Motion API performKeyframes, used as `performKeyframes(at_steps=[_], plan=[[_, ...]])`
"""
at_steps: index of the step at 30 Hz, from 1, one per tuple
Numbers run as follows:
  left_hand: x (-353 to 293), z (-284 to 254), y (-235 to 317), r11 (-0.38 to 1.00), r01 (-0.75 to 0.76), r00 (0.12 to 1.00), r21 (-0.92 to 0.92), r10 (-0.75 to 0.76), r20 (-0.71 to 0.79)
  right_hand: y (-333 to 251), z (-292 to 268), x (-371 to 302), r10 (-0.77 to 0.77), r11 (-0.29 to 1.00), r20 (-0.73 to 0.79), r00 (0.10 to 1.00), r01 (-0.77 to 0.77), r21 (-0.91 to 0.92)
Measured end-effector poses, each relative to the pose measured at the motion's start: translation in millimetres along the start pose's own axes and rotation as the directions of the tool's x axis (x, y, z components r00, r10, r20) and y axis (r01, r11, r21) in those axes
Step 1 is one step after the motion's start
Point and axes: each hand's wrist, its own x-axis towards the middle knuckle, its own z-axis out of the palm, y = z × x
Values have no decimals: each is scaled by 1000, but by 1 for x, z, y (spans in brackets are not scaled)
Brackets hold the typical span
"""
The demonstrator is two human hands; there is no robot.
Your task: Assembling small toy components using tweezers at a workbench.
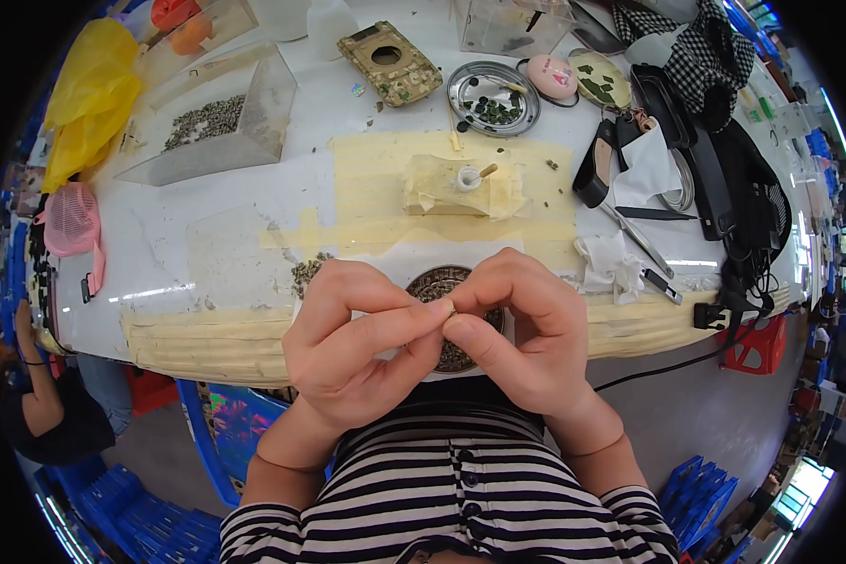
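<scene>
Piece, tiny, btwn L grip & R grip tips, both pinched on it, abv dish.

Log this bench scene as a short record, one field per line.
Left hand: left hand, pinching a tiny piece
Right hand: right hand, pinching the same piece
Below hands: round dish of small parts, partly hidden
Beside left hand: loose pile of small parts
Ahead: taped block bearing a white pot with a stick in it
Farther back: camouflage-patterned model part with a round hole; metal tray of dark green pieces
</scene>
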Motion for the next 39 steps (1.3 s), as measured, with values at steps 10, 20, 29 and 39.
performKeyframes(at_steps=[10,20,29,39], plan=[[0,3,1,997,83,993,-2,-83,-78,2,10,-3,-475,797,-77,877,391,-461],[0,1,1,1000,18,999,-10,-19,-27,3,5,-1,-266,932,-87,960,234,-276],[0,4,2,997,83,995,-4,-83,-57,6,10,-8,-445,803,-84,892,355,-479],[-1,5,3,998,56,998,9,-55,-25,7,4,-4,-287,936,-136,948,247,-251]])
